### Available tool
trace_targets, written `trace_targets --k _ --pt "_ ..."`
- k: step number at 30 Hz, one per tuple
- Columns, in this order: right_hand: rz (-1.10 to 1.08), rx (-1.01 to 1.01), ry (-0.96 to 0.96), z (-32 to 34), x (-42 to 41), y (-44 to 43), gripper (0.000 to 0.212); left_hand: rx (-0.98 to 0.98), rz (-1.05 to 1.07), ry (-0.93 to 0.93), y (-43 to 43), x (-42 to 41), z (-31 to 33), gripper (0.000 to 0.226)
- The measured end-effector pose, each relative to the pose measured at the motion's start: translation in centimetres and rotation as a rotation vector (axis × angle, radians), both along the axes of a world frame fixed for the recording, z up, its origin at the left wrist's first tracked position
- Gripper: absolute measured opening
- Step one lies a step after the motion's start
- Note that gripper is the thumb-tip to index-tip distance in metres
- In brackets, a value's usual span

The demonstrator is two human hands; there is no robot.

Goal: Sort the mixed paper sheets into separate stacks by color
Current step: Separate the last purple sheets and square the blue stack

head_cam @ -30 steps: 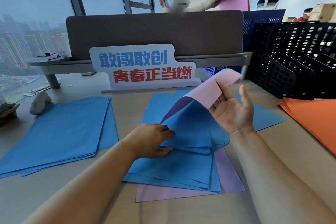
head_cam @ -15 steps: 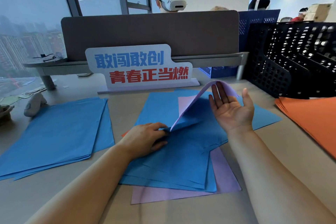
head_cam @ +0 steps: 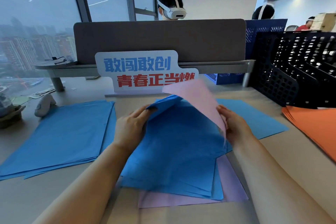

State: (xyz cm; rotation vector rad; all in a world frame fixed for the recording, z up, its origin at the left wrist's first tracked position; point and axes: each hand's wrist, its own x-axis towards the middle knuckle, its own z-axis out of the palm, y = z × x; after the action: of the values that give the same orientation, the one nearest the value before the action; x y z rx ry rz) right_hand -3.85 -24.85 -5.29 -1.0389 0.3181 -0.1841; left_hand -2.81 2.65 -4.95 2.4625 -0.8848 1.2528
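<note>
Holding pink sheet [head_cam: 194,102] edge, blue sheets [head_cam: 178,143] raised

The pink sheet [head_cam: 194,103], draped over an open palm a second ago, is now gripped at its edge by the right hand [head_cam: 234,125] and raised upright, while the far edge of the blue sheets [head_cam: 174,142] has been lifted by the left hand [head_cam: 131,129], moved forward.
</note>
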Motion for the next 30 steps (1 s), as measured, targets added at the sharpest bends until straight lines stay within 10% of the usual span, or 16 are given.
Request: trace_targets --k 11,23,30 --pt "0.158 -0.797 0.146 -1.1 0.2 3.1 0.034 0.230 0.138 -0.327 11.0 -2.1 5.6 0.035" --pt "0.326 -1.100 0.100 0.6 0.6 8.1 0.039 0.274 0.492 0.505 14.2 -4.0 -1.9 0.047" --pt "0.324 -1.031 0.142 -0.1 1.1 10.5 0.038 0.100 0.527 0.527 13.8 -4.4 -1.8 0.075"
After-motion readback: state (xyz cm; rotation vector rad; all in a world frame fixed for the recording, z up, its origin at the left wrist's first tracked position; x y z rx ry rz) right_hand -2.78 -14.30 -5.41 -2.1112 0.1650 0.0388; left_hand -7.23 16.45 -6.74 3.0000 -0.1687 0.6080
